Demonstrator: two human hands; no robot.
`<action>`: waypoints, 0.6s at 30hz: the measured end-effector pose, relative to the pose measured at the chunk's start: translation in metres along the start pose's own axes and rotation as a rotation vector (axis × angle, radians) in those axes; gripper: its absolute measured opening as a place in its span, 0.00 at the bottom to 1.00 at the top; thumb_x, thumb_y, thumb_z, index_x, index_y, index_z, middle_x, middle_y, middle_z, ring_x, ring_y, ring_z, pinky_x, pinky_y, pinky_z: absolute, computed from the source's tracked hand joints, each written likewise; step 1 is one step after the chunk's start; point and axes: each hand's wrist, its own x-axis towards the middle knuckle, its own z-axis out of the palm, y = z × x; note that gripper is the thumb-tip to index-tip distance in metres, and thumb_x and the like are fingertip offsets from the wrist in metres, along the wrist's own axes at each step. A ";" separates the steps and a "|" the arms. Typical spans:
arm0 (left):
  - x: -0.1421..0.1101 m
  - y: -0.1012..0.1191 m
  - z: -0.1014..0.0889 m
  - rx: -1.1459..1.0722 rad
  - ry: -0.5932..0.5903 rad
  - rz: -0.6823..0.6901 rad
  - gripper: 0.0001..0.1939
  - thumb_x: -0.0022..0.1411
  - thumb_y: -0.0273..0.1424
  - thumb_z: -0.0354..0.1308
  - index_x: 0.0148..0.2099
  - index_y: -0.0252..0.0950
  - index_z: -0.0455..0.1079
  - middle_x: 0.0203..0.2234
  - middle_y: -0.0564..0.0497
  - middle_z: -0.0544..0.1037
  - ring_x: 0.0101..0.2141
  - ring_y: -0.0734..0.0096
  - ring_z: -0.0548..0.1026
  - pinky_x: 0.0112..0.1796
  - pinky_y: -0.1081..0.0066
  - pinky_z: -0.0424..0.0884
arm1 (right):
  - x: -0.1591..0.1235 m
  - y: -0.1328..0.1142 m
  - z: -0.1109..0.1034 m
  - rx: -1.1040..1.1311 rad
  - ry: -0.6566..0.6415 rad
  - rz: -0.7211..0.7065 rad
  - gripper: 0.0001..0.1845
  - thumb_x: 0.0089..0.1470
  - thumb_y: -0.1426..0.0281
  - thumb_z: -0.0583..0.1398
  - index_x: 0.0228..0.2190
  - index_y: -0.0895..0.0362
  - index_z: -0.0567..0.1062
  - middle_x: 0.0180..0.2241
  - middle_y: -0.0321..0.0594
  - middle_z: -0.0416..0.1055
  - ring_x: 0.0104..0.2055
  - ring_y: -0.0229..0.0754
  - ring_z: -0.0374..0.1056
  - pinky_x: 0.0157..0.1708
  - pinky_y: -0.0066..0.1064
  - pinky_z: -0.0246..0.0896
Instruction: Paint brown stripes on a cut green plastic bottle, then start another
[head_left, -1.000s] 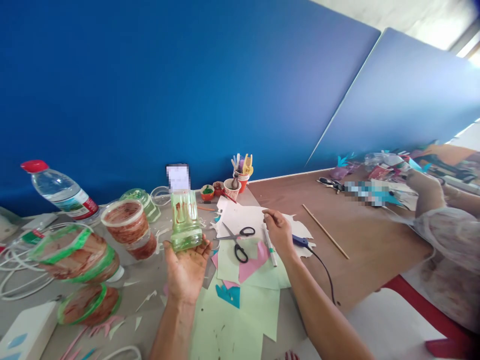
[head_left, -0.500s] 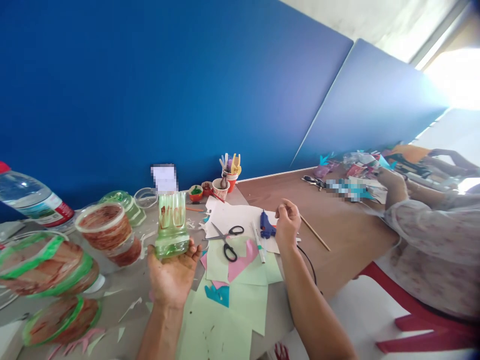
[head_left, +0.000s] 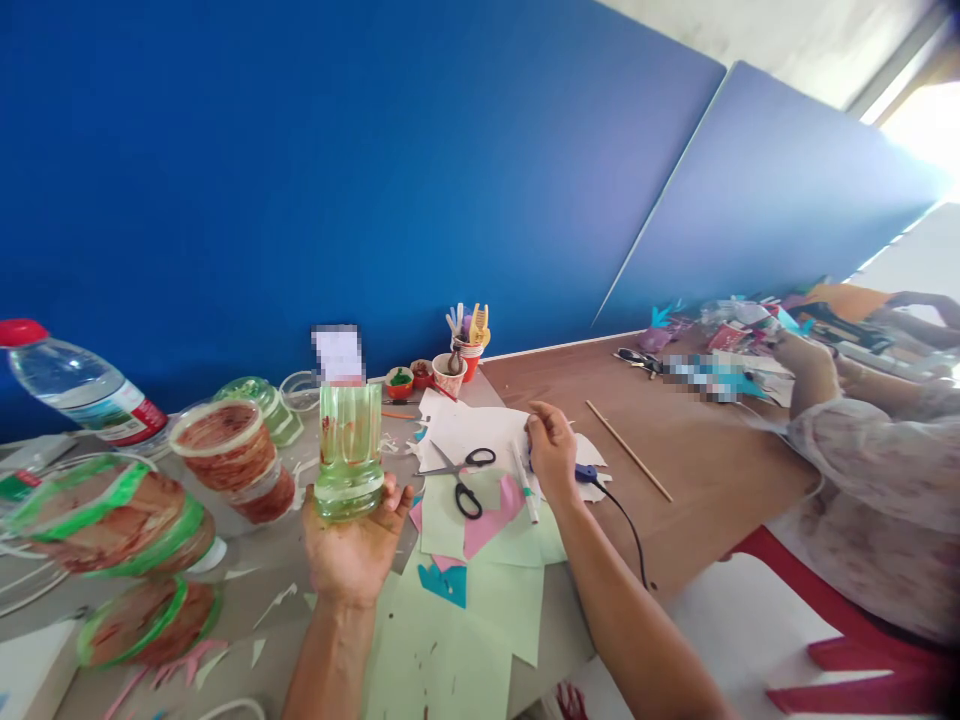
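Observation:
My left hand (head_left: 352, 550) is turned palm up, its fingers curled round the base of a clear green plastic cup (head_left: 350, 450) with reddish streaks. The cup stands upright on the palm. Over on the paper, my right hand (head_left: 553, 447) is curled over a blue glue gun (head_left: 586, 473). Most of the gun's body is hidden behind the fingers, and its black cord runs down to the right. Black-handled scissors (head_left: 466, 480) lie opened between the two hands. A white marker (head_left: 525, 482) lies just left of my right hand.
Brown-smeared plastic containers (head_left: 229, 450) and a red-capped water bottle (head_left: 90, 385) stand at left. Cups with tools (head_left: 469, 345) are by the blue wall. Green paper (head_left: 450, 650) and a wooden stick (head_left: 628, 450) lie on the table. Another person's sleeve (head_left: 862, 430) is at right.
My right hand has moved left, from beside the glue gun to over it, hiding most of it. The green cup stays in my left hand. The view has shifted slightly.

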 end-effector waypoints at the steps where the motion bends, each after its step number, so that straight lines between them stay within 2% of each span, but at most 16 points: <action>1: 0.000 0.000 -0.001 -0.005 -0.011 -0.002 0.24 0.56 0.49 0.49 0.35 0.33 0.73 0.23 0.47 0.72 0.22 0.72 0.67 0.38 0.59 0.73 | -0.006 -0.003 0.004 -0.035 -0.077 -0.042 0.13 0.54 0.67 0.53 0.39 0.57 0.72 0.27 0.37 0.68 0.27 0.38 0.64 0.28 0.30 0.59; 6: 0.000 0.003 -0.007 -0.015 -0.067 0.002 0.25 0.56 0.49 0.48 0.38 0.32 0.74 0.23 0.49 0.70 0.22 0.73 0.64 0.40 0.59 0.73 | -0.032 -0.020 0.020 -0.101 -0.475 -0.267 0.11 0.56 0.72 0.53 0.34 0.56 0.77 0.32 0.42 0.72 0.34 0.41 0.68 0.35 0.33 0.63; 10: 0.000 0.004 -0.009 -0.006 -0.108 0.013 0.26 0.56 0.47 0.48 0.41 0.31 0.73 0.22 0.50 0.69 0.22 0.74 0.63 0.41 0.59 0.72 | -0.040 -0.024 0.025 -0.125 -0.564 -0.287 0.12 0.56 0.74 0.54 0.35 0.57 0.77 0.31 0.43 0.72 0.33 0.41 0.68 0.34 0.32 0.63; 14: -0.001 0.005 -0.010 -0.007 -0.145 0.029 0.27 0.53 0.49 0.52 0.42 0.30 0.72 0.21 0.52 0.67 0.20 0.76 0.62 0.41 0.59 0.72 | -0.042 -0.023 0.025 -0.161 -0.659 -0.256 0.11 0.55 0.75 0.54 0.34 0.57 0.77 0.32 0.43 0.73 0.32 0.41 0.68 0.34 0.32 0.64; 18: -0.002 0.006 -0.013 -0.040 -0.179 0.024 0.24 0.52 0.48 0.55 0.41 0.33 0.71 0.18 0.56 0.65 0.17 0.79 0.59 0.39 0.61 0.72 | -0.046 -0.023 0.027 -0.167 -0.741 -0.272 0.11 0.54 0.75 0.55 0.34 0.56 0.78 0.31 0.42 0.73 0.34 0.42 0.69 0.36 0.33 0.64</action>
